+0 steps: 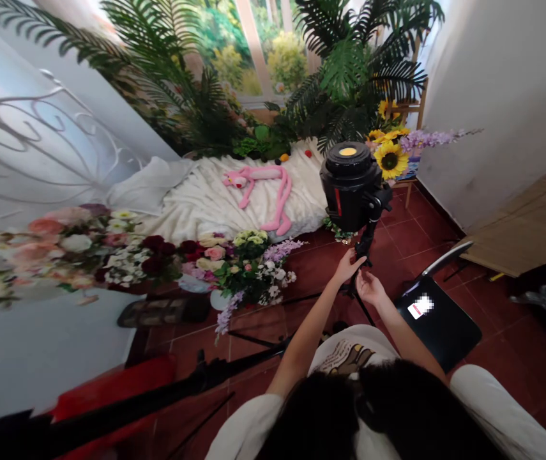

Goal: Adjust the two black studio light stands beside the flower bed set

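A large black studio light (349, 195) points away from me on top of a black light stand (364, 246). My left hand (348, 265) is closed on the upper part of this stand, just below the lamp. Lower and to the right, my right hand (371, 287) is turned palm upward, its fingers curled in close to the stand's pole. What those fingers pinch, if anything, is too small to make out. The tripod legs spread over the red tiles below.
A pink plush panther (277, 191) lies on a white fur-covered bench (196, 198). Artificial flowers (248, 262) line its front, with palm leaves behind. A black chair (445, 326) bearing a lit phone stands right. A black pole (158, 396) crosses the lower left; sunflowers (391, 160) stand behind the lamp.
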Demonstrator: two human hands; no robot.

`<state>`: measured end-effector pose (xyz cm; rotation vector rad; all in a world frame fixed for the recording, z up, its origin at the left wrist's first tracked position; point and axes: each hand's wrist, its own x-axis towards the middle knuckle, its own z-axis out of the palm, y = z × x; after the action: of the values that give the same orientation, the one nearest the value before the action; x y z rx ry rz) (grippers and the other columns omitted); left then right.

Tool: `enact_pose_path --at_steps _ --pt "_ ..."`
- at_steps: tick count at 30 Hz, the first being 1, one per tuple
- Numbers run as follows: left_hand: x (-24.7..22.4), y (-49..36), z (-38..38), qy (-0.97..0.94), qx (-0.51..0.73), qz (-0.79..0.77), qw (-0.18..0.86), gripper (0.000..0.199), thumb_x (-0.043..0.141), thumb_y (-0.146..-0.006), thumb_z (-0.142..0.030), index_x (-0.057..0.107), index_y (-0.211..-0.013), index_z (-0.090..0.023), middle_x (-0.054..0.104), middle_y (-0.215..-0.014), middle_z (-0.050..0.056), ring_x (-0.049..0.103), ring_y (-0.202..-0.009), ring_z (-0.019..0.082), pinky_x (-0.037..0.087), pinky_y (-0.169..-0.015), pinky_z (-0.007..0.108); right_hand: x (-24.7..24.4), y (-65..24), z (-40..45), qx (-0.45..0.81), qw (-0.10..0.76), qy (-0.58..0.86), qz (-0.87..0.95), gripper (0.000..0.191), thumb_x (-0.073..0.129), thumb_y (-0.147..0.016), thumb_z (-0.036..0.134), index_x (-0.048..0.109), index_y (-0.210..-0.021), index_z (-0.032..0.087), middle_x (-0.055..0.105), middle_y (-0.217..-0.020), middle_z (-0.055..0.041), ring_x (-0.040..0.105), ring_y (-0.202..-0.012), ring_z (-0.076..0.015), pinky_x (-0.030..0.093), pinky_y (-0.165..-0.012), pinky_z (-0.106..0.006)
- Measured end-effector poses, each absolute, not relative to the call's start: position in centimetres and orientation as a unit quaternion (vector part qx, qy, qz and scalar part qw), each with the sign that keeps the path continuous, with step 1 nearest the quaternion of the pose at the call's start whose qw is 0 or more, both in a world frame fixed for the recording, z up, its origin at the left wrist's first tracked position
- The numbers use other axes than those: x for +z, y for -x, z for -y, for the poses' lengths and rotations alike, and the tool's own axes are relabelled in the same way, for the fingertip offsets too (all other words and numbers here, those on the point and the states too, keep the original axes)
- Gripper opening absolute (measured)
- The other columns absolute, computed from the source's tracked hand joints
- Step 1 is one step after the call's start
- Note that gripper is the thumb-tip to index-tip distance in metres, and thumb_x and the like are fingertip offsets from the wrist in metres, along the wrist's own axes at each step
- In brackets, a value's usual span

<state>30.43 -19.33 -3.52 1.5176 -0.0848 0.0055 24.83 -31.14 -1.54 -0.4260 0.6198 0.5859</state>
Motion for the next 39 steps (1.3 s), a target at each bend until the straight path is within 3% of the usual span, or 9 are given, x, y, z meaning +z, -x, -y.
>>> enact_pose_path --at_steps 4,13,17,21,26,30,33,36,39 --pt "-3.7 -25.8 13.7 -0.713 0.031 -0.02 0.7 0.032 0.06 -0.077 -0.042 0.063 -0.095 -0.016 0.066 -0.101 0.01 0.062 -0.097 0.017 0.047 -0.089 0.033 -1.5 -24.4 28.4 0.345 0.867 0.225 -0.28 0.015 0.047 -0.083 0.008 0.06 -0.078 0.014 0.069 -0.067 -0.0022 0.068 -0.065 -0.0093 0.056 -0.065 -0.017" --pt "-5.0 -8.4 0.3 -0.688 0.162 -0.334 0.624 0.04 0.057 -0.074 -0.055 0.063 -0.089 -0.018 0.07 -0.081 0.005 0.066 -0.079 0.018 0.05 -0.079 0.032 0.2 -24.7 16.8 0.565 0.743 0.277 -0.228 0.017 0.043 -0.089 0.016 0.058 -0.081 0.015 0.068 -0.07 -0.002 0.066 -0.062 -0.0084 0.055 -0.059 -0.017" --pt "-3.7 -2.5 -1.1 -0.685 0.164 -0.382 0.598 0.042 0.051 -0.076 -0.059 0.067 -0.077 -0.02 0.071 -0.074 0.004 0.065 -0.074 0.018 0.048 -0.073 0.028 0.8 -22.7 11.0 0.676 0.638 0.351 -0.111 0.017 0.042 -0.091 0.024 0.056 -0.083 0.016 0.068 -0.073 -0.0023 0.065 -0.061 -0.0084 0.051 -0.053 -0.016" --pt "-1.4 0.7 -0.4 -0.709 0.161 -0.507 0.463 0.042 0.058 -0.07 -0.061 0.063 -0.057 -0.021 0.063 -0.058 0.003 0.063 -0.067 0.021 0.044 -0.068 0.028 2.0 -20.2 4.8 0.727 0.495 0.467 0.095 0.015 0.047 -0.09 0.029 0.056 -0.087 0.018 0.07 -0.076 -0.0027 0.064 -0.059 -0.0085 0.048 -0.049 -0.015" --pt "3.1 2.2 -0.8 -0.665 0.389 -0.561 0.302 0.042 0.07 -0.064 -0.054 0.06 -0.086 -0.02 0.063 -0.086 0.006 0.06 -0.084 0.02 0.044 -0.078 0.029 5.2 -18.5 -3.2 0.679 0.311 0.55 0.374 0.038 0.052 -0.085 0.052 0.061 -0.088 0.015 0.069 -0.069 -0.0047 0.058 -0.05 -0.0095 0.042 -0.04 -0.015" --pt "6.7 0.6 -2.6 -0.629 0.502 -0.441 0.398 0.04 0.071 -0.067 -0.045 0.059 -0.093 -0.018 0.063 -0.088 0.003 0.059 -0.082 0.015 0.046 -0.077 0.027 7.1 -18.7 -8.1 0.65 0.13 0.54 0.519 0.041 0.058 -0.08 0.053 0.064 -0.077 0.013 0.067 -0.066 -0.0052 0.056 -0.049 -0.0079 0.041 -0.042 -0.014" --pt "8.3 -1.4 -3.9 -0.591 0.512 -0.406 0.473 0.031 0.068 -0.07 -0.045 0.059 -0.07 -0.015 0.059 -0.064 0.0 0.055 -0.059 0.01 0.044 -0.059 0.022 7.2 -19.1 -10.4 0.68 0.034 0.48 0.554 0.031 0.066 -0.075 0.043 0.065 -0.078 0.012 0.07 -0.077 -0.0074 0.06 -0.059 -0.009 0.048 -0.052 -0.016" --pt "8.7 -2.7 -4.5 -0.569 0.509 -0.404 0.504 0.04 0.066 -0.071 -0.045 0.05 -0.049 -0.016 0.046 -0.043 -0.003 0.044 -0.042 0.007 0.035 -0.046 0.021 6.9 -19.3 -11.5 0.719 -0.011 0.431 0.545 0.027 0.071 -0.069 0.037 0.065 -0.077 0.012 0.07 -0.083 -0.0102 0.061 -0.065 -0.011 0.049 -0.057 -0.018" --pt "8.4 -3.2 -4.7 -0.53 0.535 -0.431 0.497 0.041 0.07 -0.066 -0.041 0.045 -0.044 -0.017 0.04 -0.039 -0.005 0.037 -0.038 0.005 0.028 -0.042 0.021 6.9 -19.5 -12.0 0.716 0.013 0.423 0.555 0.025 0.073 -0.065 0.033 0.065 -0.075 0.011 0.068 -0.078 -0.0072 0.059 -0.062 -0.0097 0.048 -0.057 -0.018"
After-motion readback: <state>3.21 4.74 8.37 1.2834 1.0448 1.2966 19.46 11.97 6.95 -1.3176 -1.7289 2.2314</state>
